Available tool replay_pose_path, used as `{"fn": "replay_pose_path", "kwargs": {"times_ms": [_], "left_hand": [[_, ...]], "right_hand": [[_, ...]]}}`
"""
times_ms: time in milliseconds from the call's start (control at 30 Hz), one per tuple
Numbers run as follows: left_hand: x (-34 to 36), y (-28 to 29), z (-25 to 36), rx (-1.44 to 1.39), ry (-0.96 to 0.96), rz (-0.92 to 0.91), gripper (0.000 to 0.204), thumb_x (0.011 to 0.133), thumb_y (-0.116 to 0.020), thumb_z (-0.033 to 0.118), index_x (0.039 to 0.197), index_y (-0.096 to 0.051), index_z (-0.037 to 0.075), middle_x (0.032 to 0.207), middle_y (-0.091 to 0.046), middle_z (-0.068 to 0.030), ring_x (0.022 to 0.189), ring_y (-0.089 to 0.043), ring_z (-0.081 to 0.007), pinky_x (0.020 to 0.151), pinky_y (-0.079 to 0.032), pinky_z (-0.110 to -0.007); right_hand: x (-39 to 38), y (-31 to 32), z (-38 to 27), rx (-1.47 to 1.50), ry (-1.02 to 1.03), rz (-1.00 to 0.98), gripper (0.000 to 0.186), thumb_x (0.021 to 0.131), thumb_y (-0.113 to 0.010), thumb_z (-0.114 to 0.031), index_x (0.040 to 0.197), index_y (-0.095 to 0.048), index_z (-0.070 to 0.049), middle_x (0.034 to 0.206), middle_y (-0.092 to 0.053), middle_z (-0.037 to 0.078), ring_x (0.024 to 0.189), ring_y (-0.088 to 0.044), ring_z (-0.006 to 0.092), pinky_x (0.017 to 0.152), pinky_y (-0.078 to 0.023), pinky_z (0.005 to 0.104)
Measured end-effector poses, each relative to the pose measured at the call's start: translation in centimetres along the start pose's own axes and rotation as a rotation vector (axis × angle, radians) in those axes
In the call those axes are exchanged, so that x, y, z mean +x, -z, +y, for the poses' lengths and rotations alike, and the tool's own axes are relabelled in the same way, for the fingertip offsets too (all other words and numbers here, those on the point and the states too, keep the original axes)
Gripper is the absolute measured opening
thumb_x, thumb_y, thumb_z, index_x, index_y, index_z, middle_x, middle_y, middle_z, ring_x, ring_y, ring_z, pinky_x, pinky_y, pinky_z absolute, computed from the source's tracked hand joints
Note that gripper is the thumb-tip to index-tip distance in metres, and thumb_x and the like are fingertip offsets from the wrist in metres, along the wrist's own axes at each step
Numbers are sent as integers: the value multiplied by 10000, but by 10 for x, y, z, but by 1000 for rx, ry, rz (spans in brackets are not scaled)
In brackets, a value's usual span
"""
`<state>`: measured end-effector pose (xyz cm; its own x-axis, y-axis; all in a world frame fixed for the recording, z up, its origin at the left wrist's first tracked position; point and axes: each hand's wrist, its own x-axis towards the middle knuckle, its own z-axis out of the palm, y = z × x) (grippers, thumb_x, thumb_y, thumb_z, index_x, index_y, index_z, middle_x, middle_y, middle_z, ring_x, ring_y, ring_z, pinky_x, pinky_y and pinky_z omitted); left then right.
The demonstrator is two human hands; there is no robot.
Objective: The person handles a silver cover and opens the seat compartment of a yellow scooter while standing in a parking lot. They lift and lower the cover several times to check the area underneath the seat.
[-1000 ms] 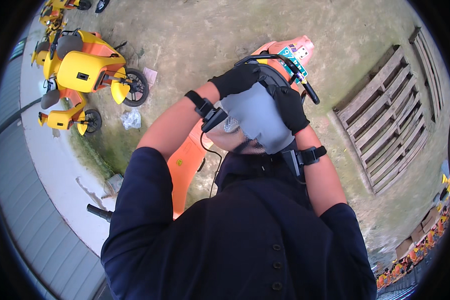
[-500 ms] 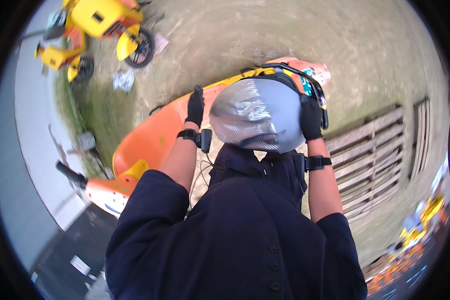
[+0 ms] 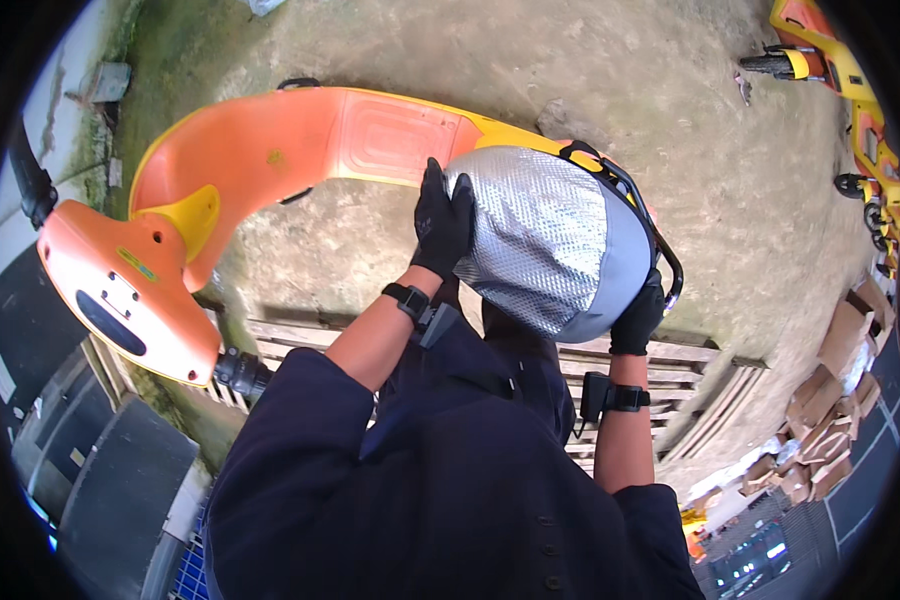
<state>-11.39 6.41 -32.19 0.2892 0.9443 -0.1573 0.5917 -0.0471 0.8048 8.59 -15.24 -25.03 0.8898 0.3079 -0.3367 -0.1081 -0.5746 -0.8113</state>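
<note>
A padded scooter seat with a quilted silver and plain grey cover (image 3: 530, 240) sits at the rear of an orange and yellow scooter (image 3: 385, 130), whose front panel (image 3: 130, 290) and grips reach to the left. My gloved left hand (image 3: 442, 220) rests against the cover's left edge, fingers stretched upward. At the cover's lower right, my gloved right hand (image 3: 638, 312) is curled round the edge beside a black rear rail (image 3: 670, 260), its fingertips partly hidden.
Wooden pallets (image 3: 685, 365) lie on the concrete just beyond my legs and arms. More yellow and orange scooters (image 3: 850, 80) stand at upper right, above torn cardboard (image 3: 820, 430). Dark panels (image 3: 120, 480) fill the lower left near a pale wall (image 3: 45, 120).
My view has swung round, bringing the scooter's whole length across the frame. My left hand left the cover, then came back to its left edge. More silver quilting now shows.
</note>
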Motion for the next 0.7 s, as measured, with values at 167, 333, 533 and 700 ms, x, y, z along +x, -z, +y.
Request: {"fn": "replay_pose_path", "kwargs": {"times_ms": [167, 333, 533, 700], "left_hand": [[-35, -8, 55, 435, -250, -70, 781, 849, -491, 476, 1388, -208, -13, 1424, -206, -251, 1303, -134, -495, 1045, -115, -572], [-54, -14, 100, 399, -232, -131, 707, 840, -500, 324, 1379, -213, -32, 1428, -202, -248, 1313, -126, -481, 1043, -102, -582], [-28, -16, 111, 317, -395, -32, 432, 833, -518, 193, 1197, -475, -37, 1138, -507, -215, 1079, -460, -381, 936, -330, -482], [74, -12, 125, -406, -450, -939, 294, 829, -597, 144, 1103, -588, 38, 1069, -594, -146, 995, -553, -290, 894, -421, -381]], "right_hand": [[0, 5, -5, -173, 96, 0, 302, 960, -297, -190, 874, -533, -23, 745, -597, 113, 667, -538, 196, 618, -422, 319], [-10, 5, -23, -488, 258, -76, 226, 936, -340, -162, 875, -513, -30, 787, -611, 148, 703, -580, 265, 606, -437, 367], [-20, 8, -28, -361, 218, -66, 317, 954, -316, -226, 845, -519, -8, 755, -604, 156, 662, -564, 266, 581, -423, 374], [-36, 7, -48, -172, 120, -143, 382, 960, -378, -304, 757, -513, -10, 589, -476, 92, 524, -441, 212, 524, -360, 347]]}}
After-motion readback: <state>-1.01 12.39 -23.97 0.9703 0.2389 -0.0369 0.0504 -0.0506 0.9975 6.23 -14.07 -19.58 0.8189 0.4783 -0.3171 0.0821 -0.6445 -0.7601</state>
